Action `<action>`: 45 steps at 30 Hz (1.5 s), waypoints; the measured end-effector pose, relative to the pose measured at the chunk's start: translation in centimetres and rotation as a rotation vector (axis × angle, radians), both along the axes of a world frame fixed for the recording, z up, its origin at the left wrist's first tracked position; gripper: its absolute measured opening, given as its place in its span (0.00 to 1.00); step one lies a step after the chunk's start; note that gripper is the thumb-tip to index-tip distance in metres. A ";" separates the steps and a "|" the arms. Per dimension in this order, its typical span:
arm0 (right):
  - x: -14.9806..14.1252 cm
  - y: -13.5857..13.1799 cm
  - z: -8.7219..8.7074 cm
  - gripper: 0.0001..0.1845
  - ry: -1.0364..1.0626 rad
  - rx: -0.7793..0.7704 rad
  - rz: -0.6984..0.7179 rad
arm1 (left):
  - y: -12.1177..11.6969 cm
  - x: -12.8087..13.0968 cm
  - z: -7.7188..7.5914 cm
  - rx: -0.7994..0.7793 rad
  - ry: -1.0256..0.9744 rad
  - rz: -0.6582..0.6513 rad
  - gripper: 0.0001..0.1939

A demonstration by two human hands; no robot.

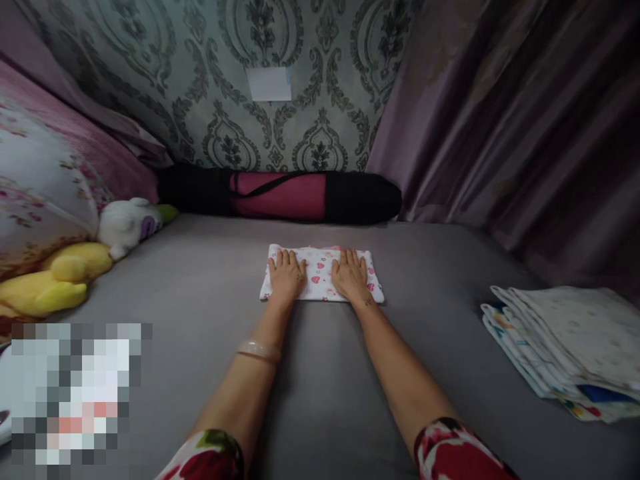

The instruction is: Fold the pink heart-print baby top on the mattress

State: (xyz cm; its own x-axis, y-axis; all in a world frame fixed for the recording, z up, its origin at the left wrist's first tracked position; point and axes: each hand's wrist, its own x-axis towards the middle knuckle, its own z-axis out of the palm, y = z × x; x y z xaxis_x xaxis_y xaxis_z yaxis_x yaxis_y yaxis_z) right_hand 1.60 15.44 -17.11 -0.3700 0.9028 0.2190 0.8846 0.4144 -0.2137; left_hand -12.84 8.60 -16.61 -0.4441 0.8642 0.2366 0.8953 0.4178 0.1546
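Note:
A small folded white cloth with red heart prints lies on the grey bed sheet ahead of me. My left hand rests flat on its left half, fingers stretched out. My right hand lies flat on its right half, fingers also stretched out. Both palms press down on the cloth. A pale bangle sits on my left wrist.
A stack of folded printed cloths lies at the right. A rolled pink mat in a black bag lies along the patterned wall. Yellow and white plush toys and a floral pillow sit at the left. A purple curtain hangs at right.

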 end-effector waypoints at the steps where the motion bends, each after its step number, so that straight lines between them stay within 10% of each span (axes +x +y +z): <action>1: 0.1 0.1 -0.1 0.32 -0.006 -0.007 0.003 | 0.0 -0.1 0.0 -0.024 -0.011 -0.004 0.31; 24: 4.4 1.9 0.0 0.32 -0.012 -0.020 -0.074 | -1.1 -3.7 -0.5 -0.024 -0.189 0.133 0.33; 35: 2.0 0.2 0.6 0.29 -0.019 -0.011 -0.041 | -1.4 -4.0 3.1 0.035 -0.185 0.129 0.26; 45: 0.0 -0.9 0.8 0.30 -0.022 0.002 0.055 | -1.4 -4.3 3.3 -0.046 -0.265 0.119 0.19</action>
State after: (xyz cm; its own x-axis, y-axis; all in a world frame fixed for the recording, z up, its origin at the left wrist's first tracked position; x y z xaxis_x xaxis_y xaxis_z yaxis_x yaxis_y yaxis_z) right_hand 1.61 14.49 -16.27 -0.4233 0.8807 0.2126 0.8651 0.4626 -0.1939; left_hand -17.16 7.20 -13.34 -0.5838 0.8096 0.0612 0.7708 0.5290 0.3549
